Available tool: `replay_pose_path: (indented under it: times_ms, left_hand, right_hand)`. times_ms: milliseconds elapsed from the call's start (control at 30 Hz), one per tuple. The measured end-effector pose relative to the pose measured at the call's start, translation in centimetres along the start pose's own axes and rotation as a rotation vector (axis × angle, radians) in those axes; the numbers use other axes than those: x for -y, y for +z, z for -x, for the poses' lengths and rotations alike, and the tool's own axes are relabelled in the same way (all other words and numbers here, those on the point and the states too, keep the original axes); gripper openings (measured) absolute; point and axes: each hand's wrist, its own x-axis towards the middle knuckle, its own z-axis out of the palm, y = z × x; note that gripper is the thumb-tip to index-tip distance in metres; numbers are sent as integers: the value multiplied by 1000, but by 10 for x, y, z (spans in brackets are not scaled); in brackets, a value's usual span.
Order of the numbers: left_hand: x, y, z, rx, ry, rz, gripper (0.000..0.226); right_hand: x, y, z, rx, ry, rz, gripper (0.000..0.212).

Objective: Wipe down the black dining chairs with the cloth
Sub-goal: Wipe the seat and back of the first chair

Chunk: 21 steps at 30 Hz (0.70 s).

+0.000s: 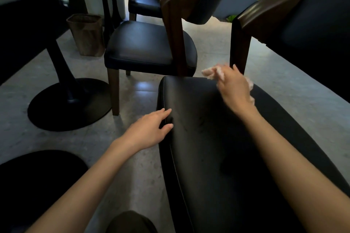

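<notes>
Starting at the left, a round black table base (70, 104) sat flat on the speckled grey floor (132, 172), with a woven brown bin (88, 34) behind it. Next stood a black dining chair (149, 45), smooth padded seat on dark wooden legs, with bare floor between it and the near seat (217, 138), a glossy black cushion with a piped edge. The left hand (149, 128) rested on that seat's left edge, fingers loosely spread, holding nothing. The right hand (234, 87), blurred, gripped the bunched pale pink cloth (212, 73) at the seat's far edge, near a third chair (312, 30).
</notes>
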Motion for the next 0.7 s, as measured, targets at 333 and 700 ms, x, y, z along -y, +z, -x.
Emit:
replay_pose_path:
  times_ms: [333, 700]
  left_hand:
    - [10, 1, 1, 14, 3, 11, 60]
    - [11, -7, -9, 24, -74, -93, 62]
  right_hand:
    - [-34, 51, 2, 269, 59, -23, 59]
    - [63, -20, 127, 561, -164, -550, 28]
